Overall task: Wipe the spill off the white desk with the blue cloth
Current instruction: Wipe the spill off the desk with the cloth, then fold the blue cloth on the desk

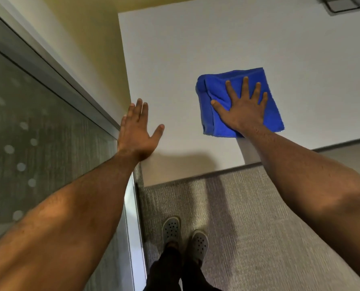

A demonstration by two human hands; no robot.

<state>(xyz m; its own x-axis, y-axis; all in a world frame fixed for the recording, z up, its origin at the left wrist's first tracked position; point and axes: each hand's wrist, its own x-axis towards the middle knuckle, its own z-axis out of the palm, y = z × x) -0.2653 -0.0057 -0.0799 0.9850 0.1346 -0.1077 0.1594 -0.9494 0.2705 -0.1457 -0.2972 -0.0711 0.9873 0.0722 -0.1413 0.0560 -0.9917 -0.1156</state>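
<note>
A folded blue cloth (pixel 219 106) lies flat on the white desk (pixel 195 43), near its front edge. My right hand (pixel 243 106) presses down on the cloth with fingers spread and palm flat. At the desk's left front corner my left hand (pixel 137 133) rests flat on the surface, fingers apart, holding nothing. No spill shows on the bare desk surface.
A frosted glass partition with a metal frame (pixel 49 122) runs along the left, beside a yellowish wall. A dark metal object (pixel 346 3) sits at the desk's far right corner. Below the desk edge are grey carpet (pixel 258 217) and my two grey shoes (pixel 185 234).
</note>
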